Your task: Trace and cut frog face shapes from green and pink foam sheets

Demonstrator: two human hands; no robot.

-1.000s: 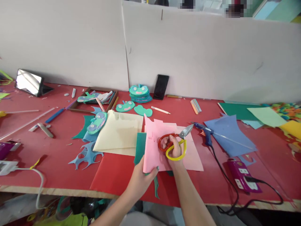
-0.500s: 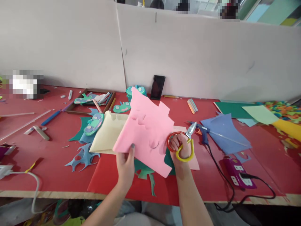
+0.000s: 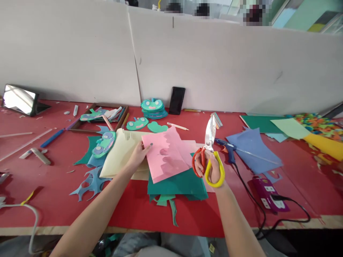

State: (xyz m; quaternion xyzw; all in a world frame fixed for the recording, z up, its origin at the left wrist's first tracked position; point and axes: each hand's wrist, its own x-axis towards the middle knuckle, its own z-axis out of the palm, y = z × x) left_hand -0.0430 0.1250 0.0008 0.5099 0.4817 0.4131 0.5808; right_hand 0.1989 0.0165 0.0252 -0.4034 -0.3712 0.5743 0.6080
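Observation:
My left hand (image 3: 138, 155) pinches the left edge of a pink foam sheet (image 3: 167, 157) with cut-out holes. The sheet lies tilted over a cream sheet (image 3: 120, 153) and a dark green sheet (image 3: 179, 185). My right hand (image 3: 210, 167) is closed through the red and yellow handles of a pair of scissors (image 3: 209, 150). Their blades are together and point up, away from me, just right of the pink sheet.
A blue glue gun (image 3: 227, 148) lies on a blue sheet (image 3: 253, 150), its cord running to a purple power strip (image 3: 269, 194). Frog-shaped cut-outs (image 3: 152, 107), a black phone (image 3: 177, 100), a wooden tray (image 3: 100, 116) and pencils sit behind. Paper scraps are at far right.
My left hand lifted the pink sheet, swung it left and laid it down, uncovering the green sheet. My right hand turned the scissors from pointing right to pointing up.

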